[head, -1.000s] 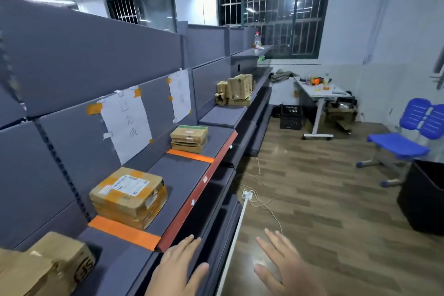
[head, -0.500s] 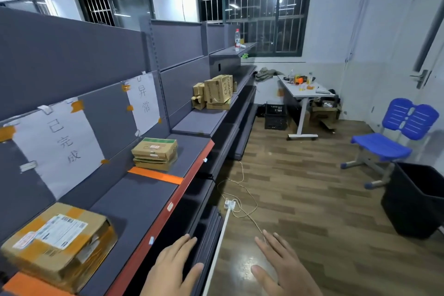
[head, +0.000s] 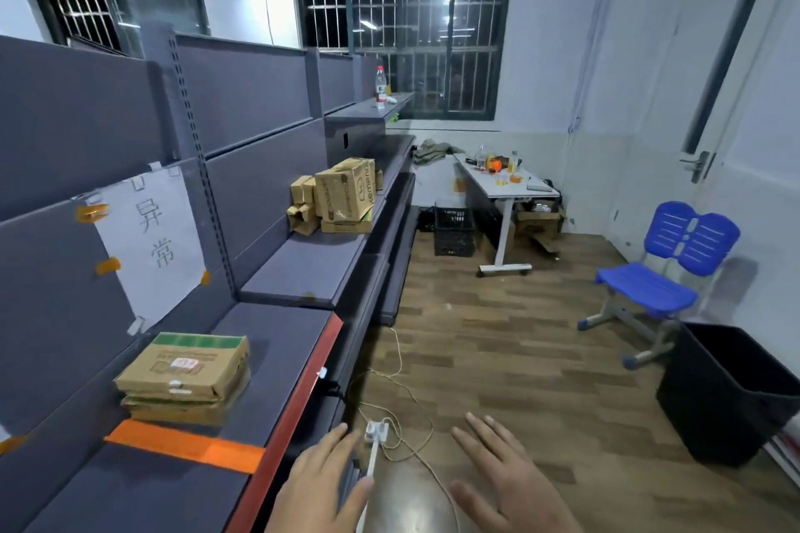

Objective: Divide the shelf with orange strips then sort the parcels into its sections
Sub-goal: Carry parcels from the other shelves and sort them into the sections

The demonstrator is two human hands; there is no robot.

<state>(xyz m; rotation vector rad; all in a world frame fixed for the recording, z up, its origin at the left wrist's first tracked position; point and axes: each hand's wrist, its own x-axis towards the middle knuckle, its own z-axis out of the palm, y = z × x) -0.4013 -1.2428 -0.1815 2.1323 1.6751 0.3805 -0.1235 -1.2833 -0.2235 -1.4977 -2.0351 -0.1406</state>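
The view is sweeping along the grey shelf (head: pixel 277 342): the labelled parcel seen a second ago is dropping out of frame at 9 o'clock. An orange strip (head: pixel 186 444) is marking a section edge at 7 o'clock, two stacked flat parcels (head: pixel 184 376) lying just beyond it under a paper sign (head: pixel 149 247) reading "异常". Unsorted cartons (head: pixel 340 197) (printing illegible) are waiting at 11 o'clock, probably next. Left hand (head: pixel 322 489) and right hand (head: pixel 513 485) are hovering at 6 o'clock, fingers spread, holding nothing.

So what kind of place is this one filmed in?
Probably a small parcel-sorting or storage room: a long grey shelf holding cardboard parcels, split by an orange strip, with a handwritten paper sign taped above.
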